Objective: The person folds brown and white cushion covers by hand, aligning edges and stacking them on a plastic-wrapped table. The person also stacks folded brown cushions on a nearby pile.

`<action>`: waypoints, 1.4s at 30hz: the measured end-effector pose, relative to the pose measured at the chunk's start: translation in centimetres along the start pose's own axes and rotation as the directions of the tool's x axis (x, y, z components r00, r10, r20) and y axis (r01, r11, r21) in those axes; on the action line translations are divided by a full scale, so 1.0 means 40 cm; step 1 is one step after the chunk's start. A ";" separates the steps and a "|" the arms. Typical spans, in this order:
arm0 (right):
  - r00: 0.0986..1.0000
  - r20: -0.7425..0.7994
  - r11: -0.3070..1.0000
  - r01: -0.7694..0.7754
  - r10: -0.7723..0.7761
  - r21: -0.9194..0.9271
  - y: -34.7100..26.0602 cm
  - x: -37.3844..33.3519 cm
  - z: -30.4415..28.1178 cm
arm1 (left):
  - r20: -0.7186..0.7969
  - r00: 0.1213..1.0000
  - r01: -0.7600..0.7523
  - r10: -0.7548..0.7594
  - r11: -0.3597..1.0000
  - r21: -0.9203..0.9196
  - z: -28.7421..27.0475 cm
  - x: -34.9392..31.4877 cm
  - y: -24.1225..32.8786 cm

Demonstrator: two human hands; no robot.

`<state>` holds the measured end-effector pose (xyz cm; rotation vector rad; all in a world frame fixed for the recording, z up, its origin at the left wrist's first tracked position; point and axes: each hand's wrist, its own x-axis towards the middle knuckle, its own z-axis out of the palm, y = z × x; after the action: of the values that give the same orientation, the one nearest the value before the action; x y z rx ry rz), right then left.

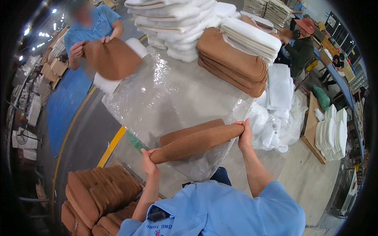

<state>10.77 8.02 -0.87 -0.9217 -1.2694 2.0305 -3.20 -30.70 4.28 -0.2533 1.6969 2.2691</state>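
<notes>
A brown fabric-covered cushion (195,144) is stretched between my two hands above the near side of the table. My left hand (150,163) is closed on its left end, and my right hand (245,135) grips the other end, held a little higher. Just beyond it shows a brown fabric strip (189,131); whether this belongs to the same piece I cannot tell. Under both lies the worktable (169,92), covered in clear plastic sheet. Across the table at the left, a person in a blue shirt (94,21) holds a brown cover (112,59) over a white pad (105,84).
Brown cushions (232,65) are piled at the far right of the table, with white pads (252,35) on them. A tall stack of white padding (173,23) stands beside. Several brown cushions (94,192) fill the lower left. Bagged white pads (271,126) sit right of the table.
</notes>
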 end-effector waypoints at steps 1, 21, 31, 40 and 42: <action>1.000 0.001 1.000 0.010 -0.010 0.017 0.030 -0.008 0.010 | -0.039 0.999 -0.003 0.001 0.999 -0.048 -0.036 0.008 -0.043; 0.633 0.333 0.561 -0.197 0.699 -0.804 -0.116 -0.082 -0.114 | 0.308 0.899 0.230 -0.312 0.934 0.274 -0.241 -0.194 -0.076; 0.708 0.328 0.080 0.360 0.625 -0.929 -0.013 -0.017 0.074 | 0.556 0.807 -0.505 -0.202 0.254 0.825 0.036 0.001 -0.151; 0.685 0.331 -0.029 0.457 0.649 -0.889 -0.076 -0.059 0.141 | 0.502 0.824 -0.467 -0.262 0.188 0.864 0.181 0.023 -0.195; 0.648 0.168 -0.042 0.295 0.743 -0.955 -0.093 -0.069 0.236 | 0.513 0.836 -0.479 -0.198 0.194 0.856 0.179 0.011 -0.195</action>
<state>5.36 2.43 6.19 -0.8901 -3.6396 1.2731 -0.74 -21.77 -0.87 0.8168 2.4316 0.6523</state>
